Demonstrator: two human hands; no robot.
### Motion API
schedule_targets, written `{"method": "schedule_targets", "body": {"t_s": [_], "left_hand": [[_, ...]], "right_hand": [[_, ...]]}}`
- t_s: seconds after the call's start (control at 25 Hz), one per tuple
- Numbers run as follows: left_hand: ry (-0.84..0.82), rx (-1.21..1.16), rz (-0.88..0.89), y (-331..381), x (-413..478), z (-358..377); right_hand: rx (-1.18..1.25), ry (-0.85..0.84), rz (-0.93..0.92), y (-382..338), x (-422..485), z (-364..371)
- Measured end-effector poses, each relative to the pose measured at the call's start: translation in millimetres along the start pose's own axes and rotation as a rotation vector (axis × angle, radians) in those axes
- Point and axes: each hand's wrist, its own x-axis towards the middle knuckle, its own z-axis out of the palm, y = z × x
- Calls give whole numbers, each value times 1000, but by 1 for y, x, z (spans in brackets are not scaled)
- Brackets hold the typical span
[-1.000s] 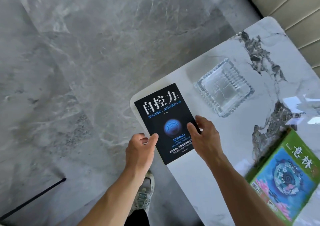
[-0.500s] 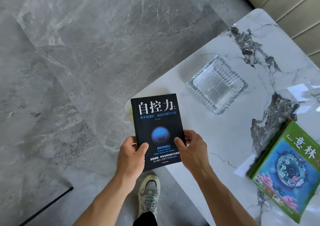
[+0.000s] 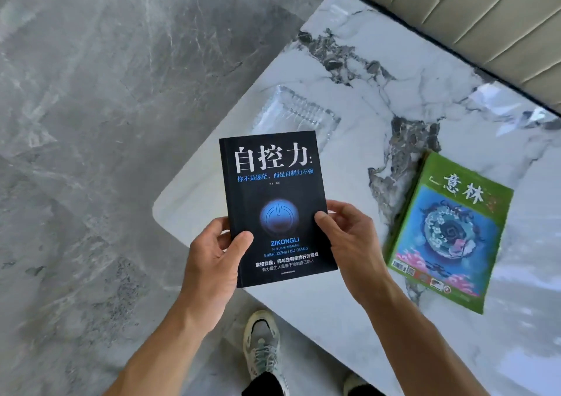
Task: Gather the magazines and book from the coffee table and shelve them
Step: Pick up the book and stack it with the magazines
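Observation:
A black book [image 3: 274, 195] with white and blue lettering and a blue power symbol is held up above the corner of the white marble coffee table [image 3: 379, 98]. My left hand [image 3: 215, 259] grips its lower left edge, thumb on the cover. My right hand [image 3: 349, 240] holds its right edge, thumb on the cover. To the right, a small stack of magazines [image 3: 449, 231] with a green and blue cover lies flat on the table, apart from both hands.
A clear glass ashtray [image 3: 291, 116] sits on the table behind the book, partly hidden by it. A beige ribbed sofa [image 3: 473, 16] runs along the table's far side. Grey marble floor [image 3: 91, 152] lies to the left. My shoes [image 3: 262, 344] stand by the table's near edge.
The book has been lifted off the table corner and raised toward me in both hands. The view has shifted, bringing the magazines further into frame.

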Motion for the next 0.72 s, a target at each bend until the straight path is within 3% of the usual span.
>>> {"method": "schedule_targets", "body": {"t_s": [0.12,0.4,0.6,0.72], "left_hand": [[-67,52,31,16,-6,48],[-258,202,89,29,-15,190],[-284,342,99,21,-16,254],[-189,442,101,13,-9,266]], "right_hand": [[88,22,-58,-17,-9,-49],[204,261,-136,-39,-16,-186],[161,386,-103,-24,-18,-257],[150,398,-68,-12,-12,-271]]}}
